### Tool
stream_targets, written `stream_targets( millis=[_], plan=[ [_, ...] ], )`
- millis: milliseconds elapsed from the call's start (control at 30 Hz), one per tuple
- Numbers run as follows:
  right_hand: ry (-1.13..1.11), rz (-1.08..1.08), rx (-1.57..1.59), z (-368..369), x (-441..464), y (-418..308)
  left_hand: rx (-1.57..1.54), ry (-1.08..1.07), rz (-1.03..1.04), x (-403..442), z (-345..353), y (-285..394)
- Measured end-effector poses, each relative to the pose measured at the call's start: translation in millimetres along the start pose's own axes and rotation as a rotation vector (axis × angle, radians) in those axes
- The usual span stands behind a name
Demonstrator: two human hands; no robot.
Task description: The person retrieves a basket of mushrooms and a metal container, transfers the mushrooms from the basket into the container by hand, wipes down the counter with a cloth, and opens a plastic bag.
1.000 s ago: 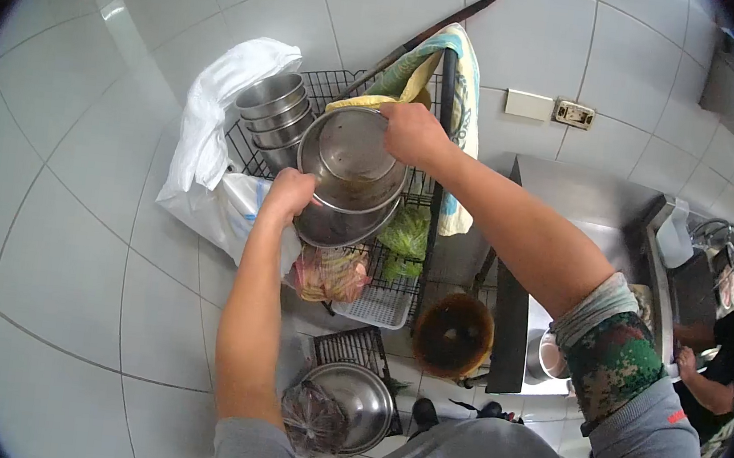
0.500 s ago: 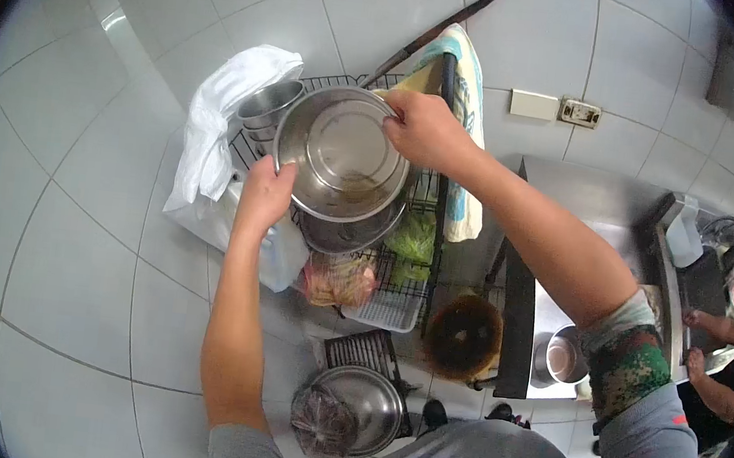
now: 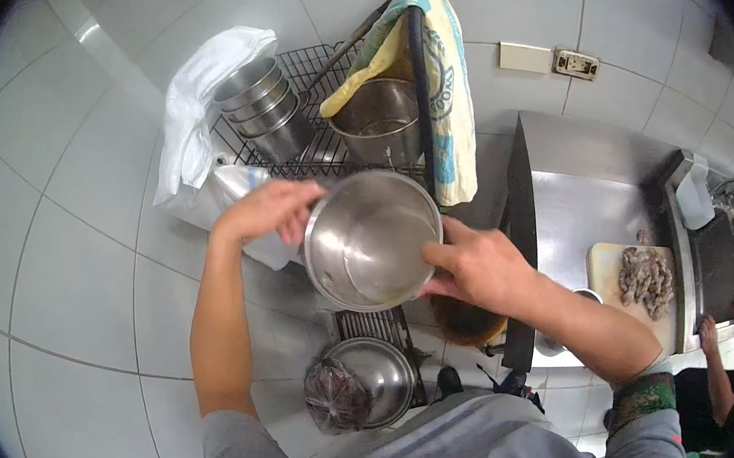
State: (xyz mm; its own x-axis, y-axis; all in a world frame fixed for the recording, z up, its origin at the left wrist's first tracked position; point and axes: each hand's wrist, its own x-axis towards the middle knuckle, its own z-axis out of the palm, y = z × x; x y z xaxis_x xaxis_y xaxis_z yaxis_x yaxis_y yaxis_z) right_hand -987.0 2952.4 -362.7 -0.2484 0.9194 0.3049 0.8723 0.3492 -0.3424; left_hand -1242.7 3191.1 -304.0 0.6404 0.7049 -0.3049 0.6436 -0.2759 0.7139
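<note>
A deep stainless steel pot [image 3: 373, 240] is tilted so that I see into its shiny inside. My right hand [image 3: 481, 263] grips its right rim, thumb over the edge and fingers against the outer wall. On the other side, my left hand [image 3: 269, 208] is at the pot's left rim, slightly blurred, its fingers loosely bent and apart; whether they touch the wall is unclear. Behind the pot stands a black wire rack [image 3: 321, 68], bearing a darker metal pot [image 3: 382, 121] and nested steel containers [image 3: 262, 106].
A yellow and blue cloth [image 3: 452, 104] hangs over the rack's bar. White plastic bags [image 3: 187, 134] are at its left. Below sits a steel basin [image 3: 378, 378] with a bagged dark item. At right, a cutting board [image 3: 600, 262] with shellfish-like pieces lies on a steel counter, near another person's hands [image 3: 709, 336].
The held pot has come down and toward me, and its inside now faces me more. My left hand's grip on its rim has loosened. The darker pot behind has come into view.
</note>
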Motion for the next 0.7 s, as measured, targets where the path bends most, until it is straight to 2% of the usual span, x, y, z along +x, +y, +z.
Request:
stream_targets(
  millis=[67,100,200,267,333,367,467,500,533,600,633,700],
  plan=[
    [-0.035,0.041,0.070,7.1,-18.3,5.4,-0.158,0.375,0.006,36.1,-6.5,-16.1],
    [-0.032,0.043,0.087,9.5,-26.5,7.9,-0.205,0.498,0.023,56.4,-6.2,-20.4],
    [-0.064,0.068,0.094,6.6,-38.6,6.2,-0.515,0.319,-0.061,114.4,17.2,-13.0],
    [-0.090,0.088,0.083,3.8,-39.1,3.4,-0.482,0.292,-0.033,160.8,35.6,-15.6],
    [-0.086,0.089,0.091,-2.3,-35.6,-2.5,-0.537,0.556,-0.026,192.0,38.8,-11.6],
    [-0.079,0.088,0.087,-8.2,-30.7,-3.5,-0.360,0.640,-0.007,194.0,23.6,-6.4],
    [-0.072,0.124,0.087,-22.4,-12.6,-9.6,0.252,0.787,0.135,162.1,-54.3,-2.6],
    [-0.063,0.128,0.077,-26.3,-3.6,-9.9,0.416,0.726,0.126,112.7,-71.3,20.4],
    [-0.021,0.132,0.062,-27.5,5.6,-6.8,0.442,0.816,0.160,66.6,-78.0,36.1],
    [0.055,0.131,0.047,-25.4,28.9,-1.1,0.725,0.870,0.156,27.0,-116.8,4.4],
    [0.068,0.155,0.041,-27.5,42.9,-0.6,0.743,0.992,0.209,-15.0,-106.9,8.3],
    [0.117,0.156,-0.022,-27.4,72.7,5.5,0.613,1.082,0.101,-72.4,-96.6,-6.6]
  ],
)
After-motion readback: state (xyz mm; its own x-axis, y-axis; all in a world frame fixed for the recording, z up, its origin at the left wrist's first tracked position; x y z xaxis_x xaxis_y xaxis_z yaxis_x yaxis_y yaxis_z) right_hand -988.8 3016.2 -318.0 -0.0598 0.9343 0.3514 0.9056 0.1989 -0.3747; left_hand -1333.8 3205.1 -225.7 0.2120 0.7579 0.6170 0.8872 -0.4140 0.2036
